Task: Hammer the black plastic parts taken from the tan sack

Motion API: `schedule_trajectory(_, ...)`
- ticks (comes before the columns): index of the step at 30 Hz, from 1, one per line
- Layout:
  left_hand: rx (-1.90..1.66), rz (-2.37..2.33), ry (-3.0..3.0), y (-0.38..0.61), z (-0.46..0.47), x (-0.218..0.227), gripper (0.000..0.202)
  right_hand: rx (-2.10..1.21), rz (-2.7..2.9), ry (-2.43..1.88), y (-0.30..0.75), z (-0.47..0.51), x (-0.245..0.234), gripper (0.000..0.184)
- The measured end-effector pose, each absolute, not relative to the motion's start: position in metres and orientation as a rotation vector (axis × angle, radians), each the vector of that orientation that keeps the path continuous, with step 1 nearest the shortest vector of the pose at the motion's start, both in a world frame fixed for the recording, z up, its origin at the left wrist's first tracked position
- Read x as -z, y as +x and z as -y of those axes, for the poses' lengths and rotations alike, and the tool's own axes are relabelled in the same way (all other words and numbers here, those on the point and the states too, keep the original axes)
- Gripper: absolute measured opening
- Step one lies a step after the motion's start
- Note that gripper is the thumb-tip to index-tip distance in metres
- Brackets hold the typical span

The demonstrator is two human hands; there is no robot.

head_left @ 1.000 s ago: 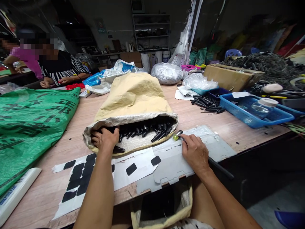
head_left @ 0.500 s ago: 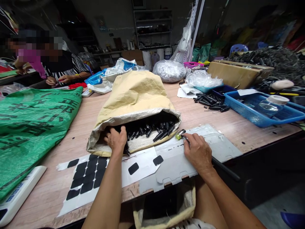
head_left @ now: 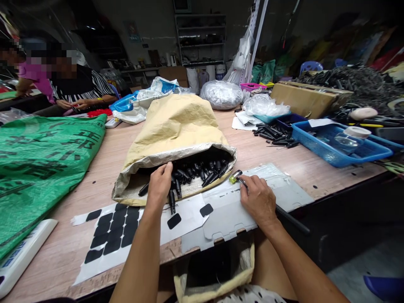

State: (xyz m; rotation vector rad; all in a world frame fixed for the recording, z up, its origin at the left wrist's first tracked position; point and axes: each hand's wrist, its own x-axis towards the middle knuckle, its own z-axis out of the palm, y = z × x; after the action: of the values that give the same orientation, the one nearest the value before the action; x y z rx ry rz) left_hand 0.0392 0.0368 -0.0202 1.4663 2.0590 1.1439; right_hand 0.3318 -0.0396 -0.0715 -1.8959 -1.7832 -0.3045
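- Dim workshop out back, grey metal shelving [head_left: 201, 40] against the far wall, and up front a pale wood-grain table [head_left: 104, 168].
- Centre stage, a yellow woven sack with a whitish lining [head_left: 179, 122] lies flat, mouth facing the person, glossy black tubular pieces [head_left: 210, 172] bunched inside the opening.
- Left hand [head_left: 160, 183] right at that mouth, fingers curled and narrow; whether they pinch a piece, I cannot tell, the hand's back hides it.
- Here's the key line: one long black tube [head_left: 172, 203] sits just right of the left hand, long axis running sack-to-person, near end out over a white paper sheet [head_left: 191, 210]. Left is clearly the nearer hand.
- Over on the right, the right hand [head_left: 259, 200] wraps a black-handled hammer-like tool with a metal and yellow-green head [head_left: 235, 177], head toward the sack's corner, handle overhanging the table edge.
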Motion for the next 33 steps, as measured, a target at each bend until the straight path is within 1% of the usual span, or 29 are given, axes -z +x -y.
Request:
schedule_trajectory(2,-1.2,-2.068,1.421,0.025,-0.021,0.02,0.048,0.306,1.78,-1.9,0.332,0.039,0.072,0.025)
schedule_trajectory(4,-1.148,-2.148,1.412,0.02,-0.001,0.02,0.044,0.31,1.779,-1.895,0.332,0.039,0.073,0.025)
schedule_trajectory(9,-0.696,-2.285,1.603,0.031,0.042,0.028,0.039,0.319,1.784,-1.891,0.333,0.039,0.072,0.026)
schedule_trajectory(12,-0.575,-2.282,1.702,0.032,0.054,0.037,0.032,0.32,1.785,-1.896,0.332,0.04,0.072,0.026)
schedule_trajectory(15,-0.605,-2.205,1.762,0.025,0.06,0.041,0.022,0.309,1.787,-1.907,0.331,0.041,0.071,0.026)
schedule_trajectory(17,-0.685,-2.13,1.806,0.023,0.062,0.041,0.019,0.306,1.784,-1.911,0.331,0.041,0.071,0.026)
schedule_trajectory(20,-0.816,-1.912,1.922,0.033,0.064,0.039,0.018,0.302,1.778,-1.908,0.331,0.04,0.071,0.028)
schedule_trajectory(23,-0.804,-1.673,2.025,0.056,0.061,0.04,0.014,0.296,1.774,-1.899,0.332,0.039,0.071,0.028)
schedule_trajectory(26,-0.778,-1.619,2.074,0.075,0.055,0.047,0.01,0.296,1.765,-1.89,0.332,0.04,0.072,0.029)
schedule_trajectory(33,-0.927,-1.519,2.171,0.077,0.044,0.065,0.011,0.268,1.761,-1.89,0.333,0.039,0.071,0.028)
